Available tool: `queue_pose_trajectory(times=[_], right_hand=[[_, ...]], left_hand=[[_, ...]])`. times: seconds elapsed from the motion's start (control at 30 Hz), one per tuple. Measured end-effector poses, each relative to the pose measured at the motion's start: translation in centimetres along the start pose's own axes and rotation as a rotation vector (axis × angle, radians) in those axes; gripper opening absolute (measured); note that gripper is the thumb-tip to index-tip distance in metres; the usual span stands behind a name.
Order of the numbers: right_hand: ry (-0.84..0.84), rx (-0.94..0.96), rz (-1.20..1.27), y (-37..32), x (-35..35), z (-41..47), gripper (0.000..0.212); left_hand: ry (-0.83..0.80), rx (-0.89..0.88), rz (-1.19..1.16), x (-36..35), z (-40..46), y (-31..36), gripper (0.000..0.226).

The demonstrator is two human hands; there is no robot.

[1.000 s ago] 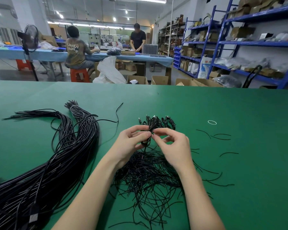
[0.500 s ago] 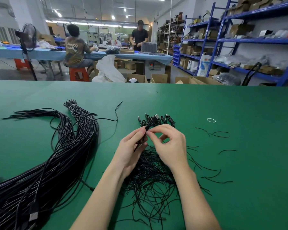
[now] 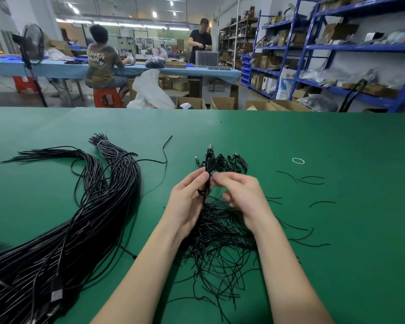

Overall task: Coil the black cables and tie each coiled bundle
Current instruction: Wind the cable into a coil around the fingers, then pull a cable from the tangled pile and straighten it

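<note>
While the left hand (image 3: 187, 199) pinches the coiled cable (image 3: 208, 169), the right hand's (image 3: 241, 195) curled grip touches it.

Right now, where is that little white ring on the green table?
The white ring lies alone on the green table, far right of the hands, beyond a few stray black ties.

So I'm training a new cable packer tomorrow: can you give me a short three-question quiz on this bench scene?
1. True or false: the left hand grips a coiled cable.
2. What lies under the hands?
A) pile of black ties
B) scissors
C) tape roll
3. What small white thing lies far right on the green table?

Key: 1 true; 2 A; 3 a white loop, seemingly a rubber band.
</note>
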State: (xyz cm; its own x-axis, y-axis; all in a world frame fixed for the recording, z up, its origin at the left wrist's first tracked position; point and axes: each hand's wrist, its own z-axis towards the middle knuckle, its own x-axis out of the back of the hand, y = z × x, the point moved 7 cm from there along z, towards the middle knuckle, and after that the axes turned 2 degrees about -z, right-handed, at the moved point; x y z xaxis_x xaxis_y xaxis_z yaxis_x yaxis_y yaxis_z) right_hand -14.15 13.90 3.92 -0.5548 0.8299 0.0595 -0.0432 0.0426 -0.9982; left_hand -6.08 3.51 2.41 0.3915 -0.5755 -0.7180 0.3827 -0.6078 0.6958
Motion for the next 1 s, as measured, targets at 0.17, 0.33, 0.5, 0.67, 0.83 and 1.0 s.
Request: queue_pose_trajectory(times=[0.17,0.33,0.5,0.67,0.83,1.0], right_hand=[[0.174,0.593,-0.415,-3.5,0.7,-1.4,0.028],[0.199,0.72,-0.533,-3.7,1.0,-2.1,0.008],[0.286,0.595,-0.377,-2.9,1.0,-1.5,0.009],[-0.059,-0.358,0.702,2.3,-2.1,-0.5,0.008],[0.023,-0.067,0.214,0.4,-0.4,-0.1,0.008],[0.18,0.594,-0.463,-3.4,0.8,-1.4,0.025]], left_hand=[[0.037,0.122,0.025,-0.3,-0.1,0.2,0.012],[0.046,0.188,0.015,0.0,-0.1,0.0,0.009],[-0.008,0.121,0.033,-0.3,0.0,0.3,0.024],[-0.047,-0.04,0.183,-1.0,-0.1,1.1,0.021],[0.013,0.055,0.18,-0.6,0.0,1.3,0.015],[0.083,0.144,0.107,-0.1,-0.1,0.9,0.011]])
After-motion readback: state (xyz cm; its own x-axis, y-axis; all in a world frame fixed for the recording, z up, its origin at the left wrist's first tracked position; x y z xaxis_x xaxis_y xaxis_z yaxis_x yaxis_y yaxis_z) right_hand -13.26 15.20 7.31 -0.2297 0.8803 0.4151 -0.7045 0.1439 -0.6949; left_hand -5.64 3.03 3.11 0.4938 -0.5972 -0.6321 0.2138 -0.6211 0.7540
